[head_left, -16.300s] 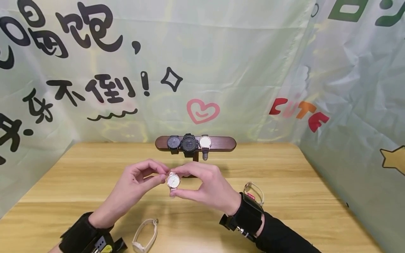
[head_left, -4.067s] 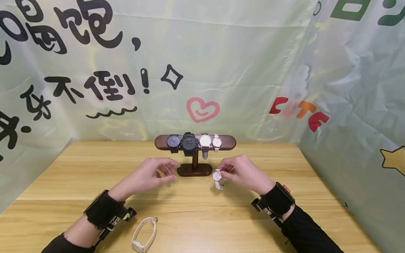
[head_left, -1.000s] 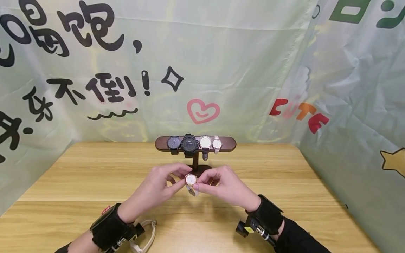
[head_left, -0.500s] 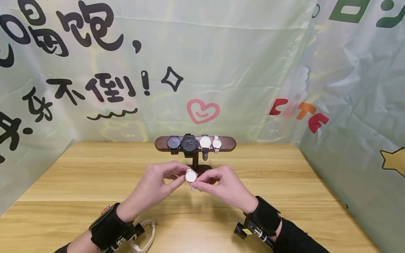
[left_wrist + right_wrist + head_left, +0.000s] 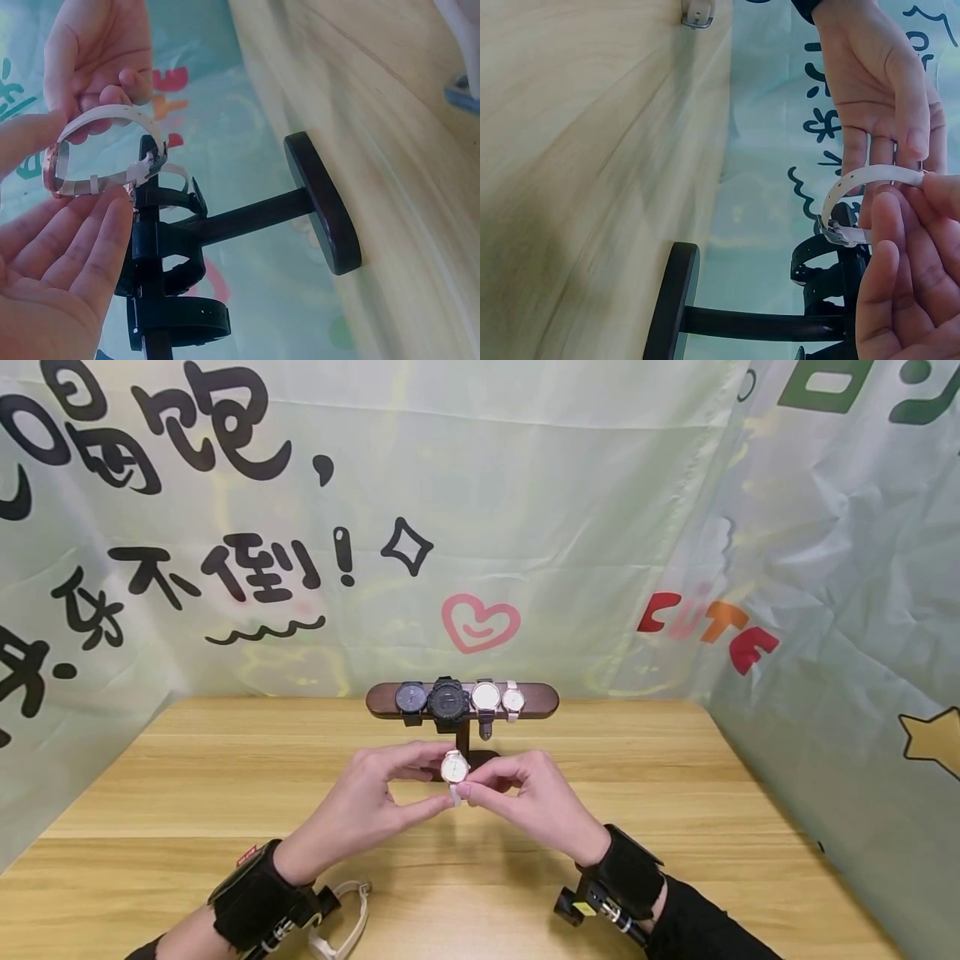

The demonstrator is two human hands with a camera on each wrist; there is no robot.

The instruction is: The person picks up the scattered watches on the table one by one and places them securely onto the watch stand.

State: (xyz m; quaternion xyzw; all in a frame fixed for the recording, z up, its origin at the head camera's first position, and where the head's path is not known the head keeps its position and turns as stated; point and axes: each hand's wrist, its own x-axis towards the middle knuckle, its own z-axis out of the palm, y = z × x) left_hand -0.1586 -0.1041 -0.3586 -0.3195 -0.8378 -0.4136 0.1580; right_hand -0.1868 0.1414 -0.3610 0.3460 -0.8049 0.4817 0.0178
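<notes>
In the head view a small wristwatch point(image 5: 453, 768) with a white face and pale strap is held up before the stand's post. My left hand point(image 5: 358, 806) pinches it from the left, fingertips above the dial and thumb at the lower strap. My right hand point(image 5: 536, 797) pinches its lower right side between thumb and fingers. Seen from the left wrist, the white strap point(image 5: 112, 112) forms a fastened loop with its buckle toward the stand. The right wrist view shows the buckle point(image 5: 841, 232) beside my fingers.
A dark wooden watch stand point(image 5: 542, 700) at the back carries a dark blue watch point(image 5: 411, 697), a chunky black watch point(image 5: 447, 702), a dark-strapped watch point(image 5: 485, 696) and a small pale watch point(image 5: 513, 701). Another pale watch point(image 5: 358, 918) lies near my left wrist, partly hidden.
Over the last second the wristwatch has risen slightly toward the stand and turned upright. My left thumb has shifted to its lower strap. Earlier my right hand alone held it; a small pale watch joined the stand.
</notes>
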